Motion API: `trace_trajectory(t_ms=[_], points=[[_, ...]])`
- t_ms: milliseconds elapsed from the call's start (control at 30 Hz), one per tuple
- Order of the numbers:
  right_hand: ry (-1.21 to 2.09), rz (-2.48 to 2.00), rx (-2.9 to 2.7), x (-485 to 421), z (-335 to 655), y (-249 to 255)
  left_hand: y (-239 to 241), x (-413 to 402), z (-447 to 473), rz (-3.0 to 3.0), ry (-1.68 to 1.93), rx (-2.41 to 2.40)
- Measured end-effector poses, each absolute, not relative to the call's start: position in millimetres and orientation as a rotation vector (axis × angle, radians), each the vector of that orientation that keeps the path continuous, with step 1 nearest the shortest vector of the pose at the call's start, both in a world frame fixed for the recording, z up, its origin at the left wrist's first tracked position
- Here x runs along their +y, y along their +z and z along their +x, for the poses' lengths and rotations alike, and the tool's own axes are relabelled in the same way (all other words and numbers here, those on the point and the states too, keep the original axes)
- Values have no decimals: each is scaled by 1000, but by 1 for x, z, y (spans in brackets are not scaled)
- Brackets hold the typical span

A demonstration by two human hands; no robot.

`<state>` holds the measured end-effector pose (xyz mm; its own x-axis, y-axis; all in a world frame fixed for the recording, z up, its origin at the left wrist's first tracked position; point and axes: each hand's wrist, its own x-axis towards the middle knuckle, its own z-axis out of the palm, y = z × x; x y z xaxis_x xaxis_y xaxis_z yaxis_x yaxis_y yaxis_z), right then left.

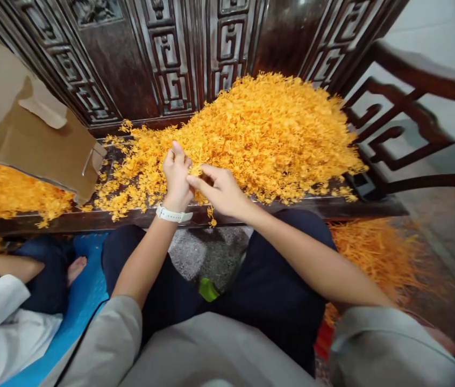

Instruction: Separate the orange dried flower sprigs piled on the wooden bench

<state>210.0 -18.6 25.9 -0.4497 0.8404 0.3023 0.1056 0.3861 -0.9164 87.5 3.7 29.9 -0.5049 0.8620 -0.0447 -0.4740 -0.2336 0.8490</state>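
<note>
Dark carved wood bench looks glossy; the heap of orange strands looks dry and matt; cardboard is dull.

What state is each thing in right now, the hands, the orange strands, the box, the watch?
left hand: raised at the pile's front edge, fingertips pinched on a few orange strands
right hand: fingers meeting the left hand's, pinching the same strands
orange strands: heaped loose on the dark wooden bench, some spilled on the floor
cardboard box: open, flap hanging out
white watch: strapped on the left wrist
</note>
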Motion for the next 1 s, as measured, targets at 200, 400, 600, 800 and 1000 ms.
trace_trajectory(t_ms=[200, 400, 600, 800, 1000], points=[[1822, -145, -2085, -50, 218, 60, 26, 22, 45, 339, 1827, 1127], [2226, 487, -1986, -40, 238, 76, 33, 29, 14, 146, 1843, 1036], [1773, -674, -1077, 22, 247, 52, 44, 16, 42, 205, 1519, 755], [971, -814, -2008, 11, 242, 41, 41, 12, 75, 305, 1407, 742], [619, -361, -2055, -31, 250, 64, 22, 35, 38, 227, 1822, 1004]])
